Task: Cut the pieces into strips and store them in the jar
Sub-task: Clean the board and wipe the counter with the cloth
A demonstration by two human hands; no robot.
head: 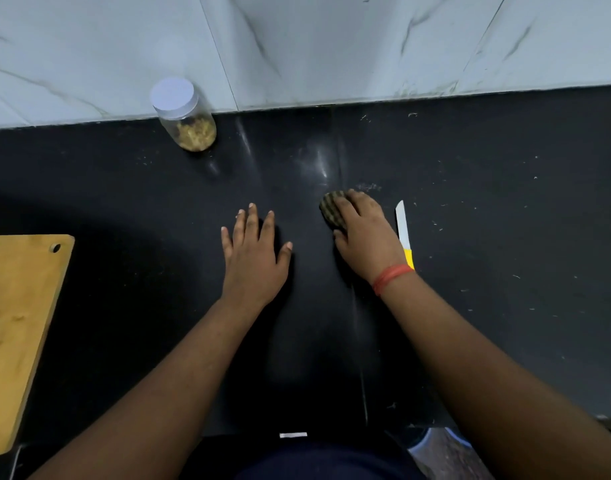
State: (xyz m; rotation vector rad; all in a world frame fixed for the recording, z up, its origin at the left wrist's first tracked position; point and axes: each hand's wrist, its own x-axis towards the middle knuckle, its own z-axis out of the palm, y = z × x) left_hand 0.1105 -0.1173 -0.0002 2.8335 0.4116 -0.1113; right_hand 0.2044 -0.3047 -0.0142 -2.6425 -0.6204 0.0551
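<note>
A clear jar with a white lid on it stands at the back left of the black counter, against the wall, part full of pale brown strips. A knife with a white blade and yellow handle lies flat just right of my right hand. My right hand grips a striped, brown-green scrub pad and presses it onto the counter. My left hand lies flat on the counter, fingers straight and spread, holding nothing.
A wooden cutting board with a hang hole lies at the left edge. Small pale scraps are scattered over the right part of the counter. A marble-tiled wall closes the back. The counter's front edge runs below my arms.
</note>
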